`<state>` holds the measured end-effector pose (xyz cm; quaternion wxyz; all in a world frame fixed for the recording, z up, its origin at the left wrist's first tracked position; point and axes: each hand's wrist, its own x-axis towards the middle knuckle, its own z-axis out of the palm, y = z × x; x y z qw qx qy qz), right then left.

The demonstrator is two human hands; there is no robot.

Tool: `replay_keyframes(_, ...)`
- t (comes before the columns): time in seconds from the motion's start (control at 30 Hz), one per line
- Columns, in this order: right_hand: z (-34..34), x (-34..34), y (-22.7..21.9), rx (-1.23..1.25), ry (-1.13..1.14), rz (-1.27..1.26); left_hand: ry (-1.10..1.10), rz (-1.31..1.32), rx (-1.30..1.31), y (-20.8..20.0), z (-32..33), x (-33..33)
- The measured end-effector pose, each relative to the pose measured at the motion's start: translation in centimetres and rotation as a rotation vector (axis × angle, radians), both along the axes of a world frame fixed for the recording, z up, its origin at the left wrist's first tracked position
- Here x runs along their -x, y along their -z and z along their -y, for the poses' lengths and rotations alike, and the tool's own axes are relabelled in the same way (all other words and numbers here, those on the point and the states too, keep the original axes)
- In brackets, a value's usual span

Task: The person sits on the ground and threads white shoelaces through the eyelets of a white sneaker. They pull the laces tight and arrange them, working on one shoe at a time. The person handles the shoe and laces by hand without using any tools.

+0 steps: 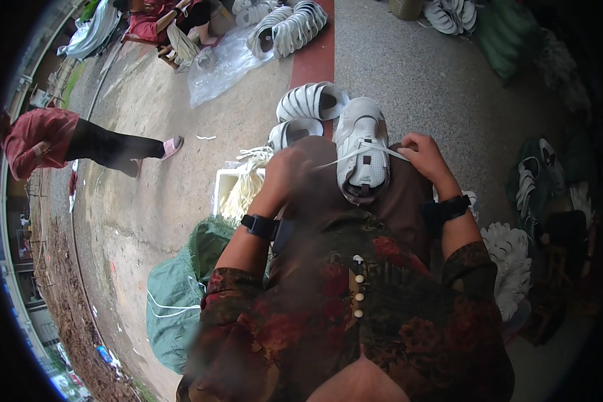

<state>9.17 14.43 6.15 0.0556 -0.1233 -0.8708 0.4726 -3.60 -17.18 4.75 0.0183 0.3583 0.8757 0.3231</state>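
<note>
A white and grey sneaker upper (pixel 363 127) rests on my lap, between my knees, its tongue toward me. A flat white shoelace (pixel 367 149) crosses over the tongue and stretches out to both sides. My left hand (pixel 287 173) is closed at the lace's left end, its fingers partly hidden and a little blurred. On the other side, my right hand (pixel 426 159) pinches the right end between thumb and fingers. Each wrist wears a black band. The lace looks taut between the hands.
Beyond my left knee lie nested uppers (pixel 305 104). A white box of pale laces (pixel 222 181) and a green sack (pixel 174 301) stand left. More uppers pile up at my right (pixel 509 261) and far ahead (pixel 301 30). One person (pixel 53 137) walks at left; another (pixel 147 23) sits further off.
</note>
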Motion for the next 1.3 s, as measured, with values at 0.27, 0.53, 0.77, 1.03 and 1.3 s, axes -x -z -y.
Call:
replay_keyframes(0.27,4.7,5.3,-1.8,-0.539,-0.156,0.061,0.169,0.102,0.067,-2.0,-9.1,-2.3)
replay_keyframes(0.53,2.1,5.7,-1.0,-0.986,-0.444,-0.338,0.126,0.226,-0.023,-1.5,-9.2,-1.7)
replay_keyframes(0.77,1.4,1.8,1.4,-0.948,-0.441,-0.447,0.148,0.171,-0.066,-1.0,-9.1,-1.4)
replay_keyframes(1.03,0.8,1.9,2.0,-0.875,-0.443,-0.360,0.247,-0.090,0.205,-0.6,-8.0,0.8)
replay_keyframes(1.3,2.3,0.9,2.2,-0.902,-0.408,-0.341,0.300,0.046,0.081,-1.7,-7.0,0.1)
